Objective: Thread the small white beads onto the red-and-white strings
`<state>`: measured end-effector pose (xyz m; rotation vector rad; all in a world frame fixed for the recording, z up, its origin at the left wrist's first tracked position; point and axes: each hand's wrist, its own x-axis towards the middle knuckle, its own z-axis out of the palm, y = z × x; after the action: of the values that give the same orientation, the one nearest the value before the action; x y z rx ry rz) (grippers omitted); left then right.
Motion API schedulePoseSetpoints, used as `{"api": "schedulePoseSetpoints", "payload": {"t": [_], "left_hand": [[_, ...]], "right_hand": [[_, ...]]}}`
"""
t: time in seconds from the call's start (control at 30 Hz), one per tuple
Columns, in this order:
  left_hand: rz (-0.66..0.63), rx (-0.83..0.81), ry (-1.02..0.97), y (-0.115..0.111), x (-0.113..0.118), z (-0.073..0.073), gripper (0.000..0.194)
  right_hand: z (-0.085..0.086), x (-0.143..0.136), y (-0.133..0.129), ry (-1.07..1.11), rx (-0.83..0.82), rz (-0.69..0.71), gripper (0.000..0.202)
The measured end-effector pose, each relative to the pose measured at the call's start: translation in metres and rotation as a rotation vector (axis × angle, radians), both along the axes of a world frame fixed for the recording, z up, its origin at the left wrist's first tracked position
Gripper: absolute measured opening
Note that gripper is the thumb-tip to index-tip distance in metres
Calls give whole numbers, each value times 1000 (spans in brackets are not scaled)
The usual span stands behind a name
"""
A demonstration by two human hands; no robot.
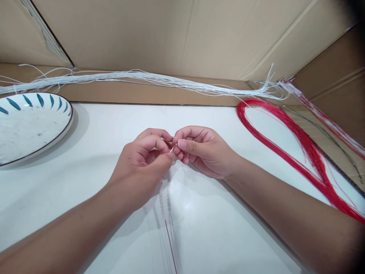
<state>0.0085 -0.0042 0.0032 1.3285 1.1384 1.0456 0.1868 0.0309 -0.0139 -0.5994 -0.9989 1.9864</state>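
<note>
My left hand (145, 163) and my right hand (203, 150) meet fingertip to fingertip above the white tabletop, both closed in a pinch. A thin red cord (170, 243) runs up from the bottom edge toward my left hand, with a stretch of small clear pieces (161, 198) along its upper part. Between the left thumb and fingers a short pale tip (171, 150) of the cord shows. The right thumb and forefinger press on something tiny and pale right beside it; its kind cannot be made out.
At the left stands a white oval plate (70, 125) with blue-green leaf marks, holding clear small pieces. A bundle of white cords (171, 80) lies along the cardboard wall (159, 34). Looped red cords (265, 139) lie at the right, beside a red-and-white beaded bundle (325, 114).
</note>
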Motion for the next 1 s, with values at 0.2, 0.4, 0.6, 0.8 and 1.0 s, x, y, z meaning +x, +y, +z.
{"api": "schedulePoseSetpoints", "payload": {"t": [0.2, 0.4, 0.6, 0.8, 1.0], "left_hand": [[-2, 2, 3, 1, 1, -1, 23], [-1, 5, 21, 1, 1, 0, 24], [-1, 3, 31, 1, 1, 2, 23], [14, -13, 43, 1, 2, 2, 23], [34, -10, 74, 0, 0, 2, 23]], "right_hand": [[-1, 0, 1, 11, 10, 9, 12], [-2, 0, 1, 14, 12, 9, 10], [-3, 0, 1, 15, 14, 10, 12], [-4, 0, 1, 29, 39, 17, 6], [-3, 1, 1, 17, 49, 13, 7]]}}
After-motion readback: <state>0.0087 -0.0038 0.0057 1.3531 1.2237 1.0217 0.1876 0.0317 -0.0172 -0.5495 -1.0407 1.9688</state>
